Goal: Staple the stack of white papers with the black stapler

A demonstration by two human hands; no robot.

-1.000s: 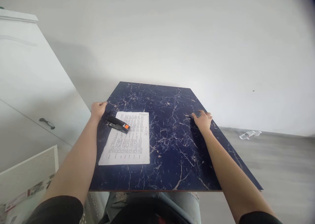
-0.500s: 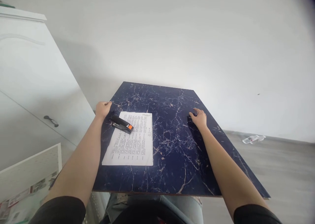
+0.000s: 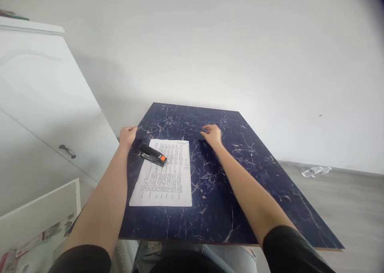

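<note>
My left hand (image 3: 128,136) is closed at the left edge of the dark blue marbled table (image 3: 240,173), its fingers curled around that edge. Over the tabletop, my right hand (image 3: 213,135) holds nothing; thumb and fingers are apart in a loose curve, pointing left. Between my arms, nearer the left one, lies a sheet of printed paper (image 3: 177,185), perhaps more than one. A black stapler (image 3: 153,155) with an orange patch rests slantwise across the paper's upper left part, just below my left hand.
A white cabinet (image 3: 39,97) with a dark handle stands at the left. Below it, a white-framed open container (image 3: 39,201) holds printed packets. The pale wall (image 3: 210,57) borders the table's far side. A crumpled clear plastic wrapper (image 3: 316,171) lies on the floor at the right.
My right hand has moved left from the table's right side towards the paper. My left hand stays at the edge. The whole view has shifted slightly; paper and stapler lie as before.
</note>
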